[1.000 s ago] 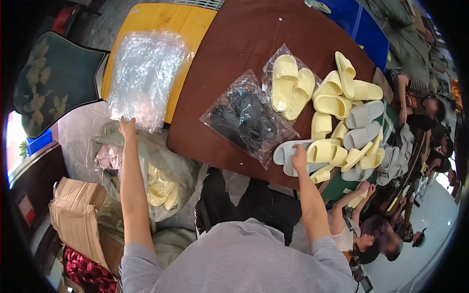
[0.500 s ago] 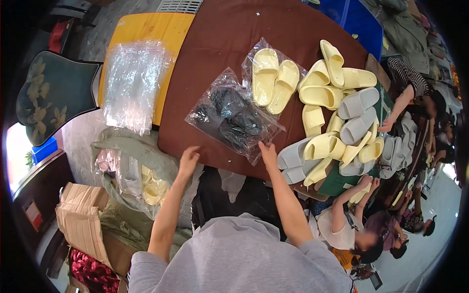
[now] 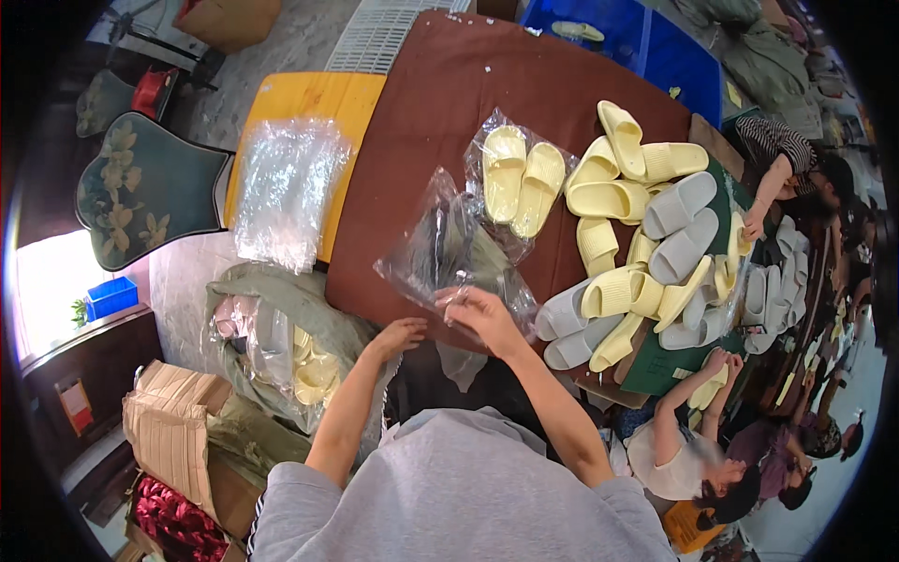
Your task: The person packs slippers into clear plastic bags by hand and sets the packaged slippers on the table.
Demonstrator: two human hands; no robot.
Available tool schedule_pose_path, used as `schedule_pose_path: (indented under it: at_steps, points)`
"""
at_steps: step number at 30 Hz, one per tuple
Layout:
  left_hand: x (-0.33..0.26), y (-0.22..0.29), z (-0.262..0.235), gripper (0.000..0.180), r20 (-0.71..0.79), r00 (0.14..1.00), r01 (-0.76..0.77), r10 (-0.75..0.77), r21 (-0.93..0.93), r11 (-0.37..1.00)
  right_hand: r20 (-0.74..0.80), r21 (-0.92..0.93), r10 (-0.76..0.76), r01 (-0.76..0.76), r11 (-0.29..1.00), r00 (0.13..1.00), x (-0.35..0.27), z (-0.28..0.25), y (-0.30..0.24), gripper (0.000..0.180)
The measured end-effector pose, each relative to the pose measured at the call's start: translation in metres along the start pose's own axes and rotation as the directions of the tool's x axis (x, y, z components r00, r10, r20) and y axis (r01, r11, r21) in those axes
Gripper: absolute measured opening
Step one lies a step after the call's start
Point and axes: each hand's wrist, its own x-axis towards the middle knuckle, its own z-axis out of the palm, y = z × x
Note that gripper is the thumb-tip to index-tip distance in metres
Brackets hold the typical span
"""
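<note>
- Two hands at the near edge of the brown tabletop (image 3: 440, 112), both on one clear plastic bag (image 3: 449, 253) with a dark pair of slippers dimly seen inside.
- Right hand (image 3: 482, 314): fingers pinched shut on the bag's near edge, lifting the film up off the tabletop.
- Left hand (image 3: 398, 335): fingers loosely spread, lying at the bag's lower corner by the table edge; grip not visible, so cannot tell whether anything is pinched there.
- Already packed, by the look of it: one yellow pair in its bag (image 3: 520, 183), lying flat just beyond the lifted one.
- Left to do, judging from the heap: many loose yellow and grey slippers (image 3: 646, 244) piled on the right half of the tabletop, none bagged.
- Plenty of supply: a stack of empty clear bags (image 3: 286, 187) on the yellow board (image 3: 300, 103) to the left, well apart from the hands.
- Below the table edge at left, a grey-green sack (image 3: 281, 328) holding more bagged pairs.
- Across the heap, other people's hands among the slippers at the right rim.
- Overall: early in the batch, the present bag mid-handling and not yet set down.
</note>
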Motion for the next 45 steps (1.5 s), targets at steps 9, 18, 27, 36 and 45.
schedule_pose_path:
  at_steps: [9, 18, 27, 36, 45]
  points:
    - [0.001, 0.024, 0.036, 0.059, 0.503, 0.595, -0.734, 0.627, 0.021, 0.679, 0.365, -0.233, -0.354, 0.452, 0.861, 0.861, -0.108, 0.097, -0.086, 0.021]
    - [-0.034, 0.093, 0.060, 0.061, 0.599, 0.535, -0.578, 0.596, -0.255, 0.775, 0.003, -0.942, -0.671, 0.228, 0.247, 0.741, -0.149, 0.117, -0.048, 0.031]
    - [-0.097, 0.135, 0.087, 0.063, 0.573, 0.548, -0.427, 0.609, -0.434, 0.793, -0.479, -0.640, -0.667, 0.293, 0.710, 0.570, -0.113, 0.083, 0.009, 0.082]
    - [-0.167, 0.166, 0.108, 0.066, 0.473, 0.572, -0.314, 0.670, -0.628, 0.712, -0.517, -0.098, -0.498, 0.530, 0.843, 0.696, -0.130, 0.038, -0.007, 0.033]
    - [-0.186, 0.235, 0.088, 0.059, 0.527, 0.644, -0.669, 0.554, 0.038, 0.742, -0.468, -0.443, -0.550, 0.355, 0.824, 0.692, -0.204, -0.042, -0.044, 0.029]
